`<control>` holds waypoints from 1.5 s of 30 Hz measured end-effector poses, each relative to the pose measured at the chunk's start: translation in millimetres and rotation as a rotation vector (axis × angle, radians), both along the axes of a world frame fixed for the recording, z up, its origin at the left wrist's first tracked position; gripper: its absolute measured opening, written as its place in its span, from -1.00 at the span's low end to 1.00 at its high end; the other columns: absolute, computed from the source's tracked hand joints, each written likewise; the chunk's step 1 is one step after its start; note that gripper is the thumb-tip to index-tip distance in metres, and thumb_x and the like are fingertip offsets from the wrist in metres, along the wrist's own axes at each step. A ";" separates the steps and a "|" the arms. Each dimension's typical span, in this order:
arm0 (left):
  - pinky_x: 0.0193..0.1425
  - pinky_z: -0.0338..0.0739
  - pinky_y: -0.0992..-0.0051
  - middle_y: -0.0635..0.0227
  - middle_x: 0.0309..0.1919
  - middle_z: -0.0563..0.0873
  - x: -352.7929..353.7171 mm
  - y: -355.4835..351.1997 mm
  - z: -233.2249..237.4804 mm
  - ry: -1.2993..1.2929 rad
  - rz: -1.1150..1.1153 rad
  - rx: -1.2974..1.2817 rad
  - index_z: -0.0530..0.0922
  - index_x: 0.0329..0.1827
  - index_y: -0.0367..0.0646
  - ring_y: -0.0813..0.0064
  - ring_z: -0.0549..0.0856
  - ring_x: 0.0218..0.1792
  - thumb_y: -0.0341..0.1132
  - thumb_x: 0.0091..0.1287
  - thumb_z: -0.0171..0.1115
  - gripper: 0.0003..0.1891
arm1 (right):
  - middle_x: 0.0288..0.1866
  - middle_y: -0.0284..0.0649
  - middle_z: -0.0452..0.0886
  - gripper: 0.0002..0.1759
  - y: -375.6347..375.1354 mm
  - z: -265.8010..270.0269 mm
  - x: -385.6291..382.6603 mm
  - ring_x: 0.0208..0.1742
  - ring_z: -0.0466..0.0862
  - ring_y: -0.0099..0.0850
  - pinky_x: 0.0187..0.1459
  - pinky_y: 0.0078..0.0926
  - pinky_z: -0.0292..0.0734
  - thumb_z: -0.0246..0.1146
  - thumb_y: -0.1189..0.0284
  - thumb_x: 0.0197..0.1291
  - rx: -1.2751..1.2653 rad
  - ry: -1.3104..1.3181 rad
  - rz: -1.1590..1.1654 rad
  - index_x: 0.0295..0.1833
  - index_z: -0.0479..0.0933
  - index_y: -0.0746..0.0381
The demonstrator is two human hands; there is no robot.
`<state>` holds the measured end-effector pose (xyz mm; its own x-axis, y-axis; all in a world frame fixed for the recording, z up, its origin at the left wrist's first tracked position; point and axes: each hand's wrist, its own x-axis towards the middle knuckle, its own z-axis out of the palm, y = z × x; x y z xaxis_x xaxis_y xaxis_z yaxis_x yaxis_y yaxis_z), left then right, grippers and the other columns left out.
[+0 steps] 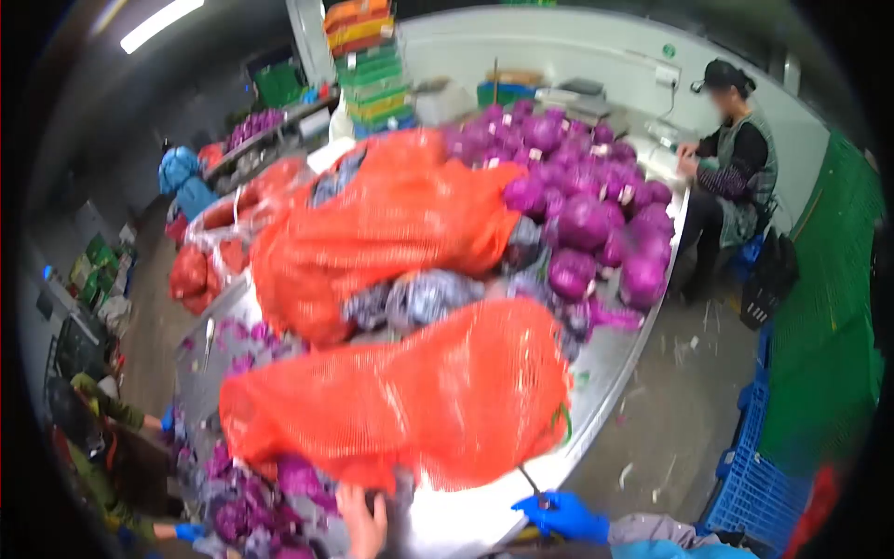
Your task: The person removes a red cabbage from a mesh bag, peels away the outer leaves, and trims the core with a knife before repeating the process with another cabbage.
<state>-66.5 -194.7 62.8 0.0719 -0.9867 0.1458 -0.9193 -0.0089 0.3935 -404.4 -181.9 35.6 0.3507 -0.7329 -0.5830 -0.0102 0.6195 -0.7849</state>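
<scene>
My left hand (pixel 361 522), bare, is at the lower edge of a large orange mesh sack (pixel 400 391). Its fingers are apart and appear to touch the sack's edge. My right hand (pixel 563 517), in a blue glove, is closed around what looks like a knife (pixel 531 480); its thin dark blade points up towards the sack's right end. A green tie (pixel 562 424) shows at that end. Discarded purple cabbage leaves (pixel 247 503) lie left of my left hand on the metal table (pixel 461 511).
More orange sacks (pixel 382 224) and a heap of red cabbages (pixel 582 219) cover the table. A co-worker (pixel 740 154) sits at the far right, another person (pixel 102 447) works at left. Stacked crates (pixel 372 84) stand behind; a blue pallet (pixel 754 466) is at right.
</scene>
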 end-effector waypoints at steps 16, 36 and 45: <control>0.37 0.14 0.29 -0.03 0.28 0.30 -3.9 -37.8 -31.1 0.439 0.211 -0.266 0.10 0.39 -0.31 0.14 0.31 0.27 -0.36 0.27 0.22 -0.33 | -0.08 -0.36 0.58 -0.53 -147.9 48.9 -54.6 -0.17 0.56 -0.58 -0.14 -0.58 0.49 0.21 0.31 0.29 -0.575 -0.014 -0.518 0.27 0.41 0.25; 0.46 0.00 0.33 0.04 0.41 0.11 -2.4 0.3 -12.2 0.639 0.379 -0.247 -0.08 0.46 -0.33 0.24 0.16 0.40 -0.53 0.23 0.11 -0.24 | -0.45 -0.36 0.48 -0.72 -287.5 -13.5 -60.1 -0.51 0.47 -0.53 -0.51 -0.47 0.39 0.23 0.14 0.21 -0.385 0.021 -0.564 -0.26 0.46 0.13; 0.38 0.22 0.24 -0.14 0.26 0.31 -9.3 -2.0 54.5 0.418 0.359 -0.342 0.12 0.39 -0.27 0.04 0.38 0.23 -0.36 0.21 0.28 -0.29 | -0.67 -0.35 0.42 -0.71 -269.0 72.6 14.6 -0.72 0.43 -0.50 -0.71 -0.49 0.34 0.30 0.20 0.17 -0.283 -0.441 -0.477 -0.36 0.40 0.13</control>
